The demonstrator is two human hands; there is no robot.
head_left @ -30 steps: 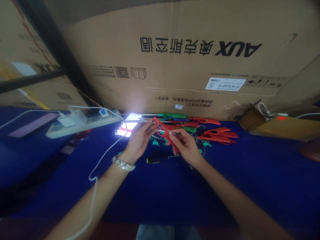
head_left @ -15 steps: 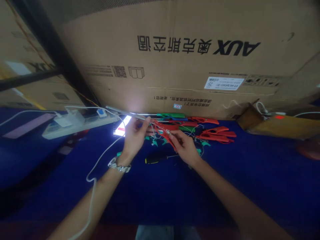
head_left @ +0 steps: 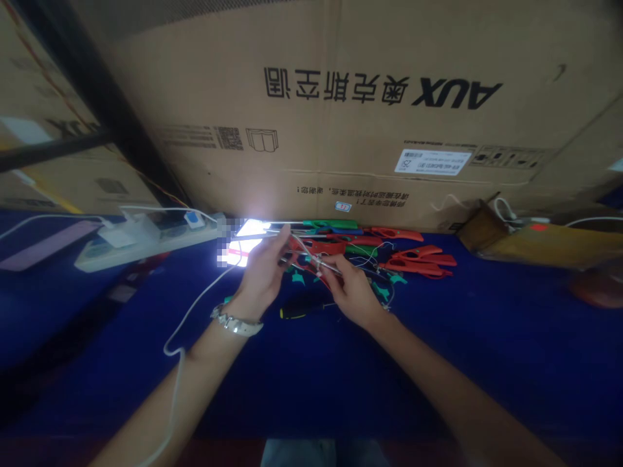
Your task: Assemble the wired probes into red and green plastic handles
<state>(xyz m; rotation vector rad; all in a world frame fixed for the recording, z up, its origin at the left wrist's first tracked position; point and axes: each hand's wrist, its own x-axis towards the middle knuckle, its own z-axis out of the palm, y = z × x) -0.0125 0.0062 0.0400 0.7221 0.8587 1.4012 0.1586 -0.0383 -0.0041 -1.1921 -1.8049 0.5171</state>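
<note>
Right hand (head_left: pixel 357 292): fingers narrowed, pinching a slim metal piece (head_left: pixel 331 266); its long axis slopes from upper left down to these fingers. Left hand (head_left: pixel 263 275), wearing a silver watch (head_left: pixel 238 324): fingers closed on the upper-left end of a red handle (head_left: pixel 296 246). Handle: held between the two hands above the tabletop (head_left: pixel 311 376), long axis slanting down to the right, partly hidden. Metal tube (head_left: pixel 263 234): extends leftward past the left hand, nearly level, before a glowing screen (head_left: pixel 250 228); half a second ago it tilted up to the left. Less red now shows beside the right fingers than then. Beneath the hands: one screwdriver (head_left: pixel 294 310), black and yellow. Behind: a heap of red handles (head_left: pixel 418 261) and green handles (head_left: pixel 343 224). Farther back: a large carton (head_left: pixel 341 143), lettering inverted.
</note>
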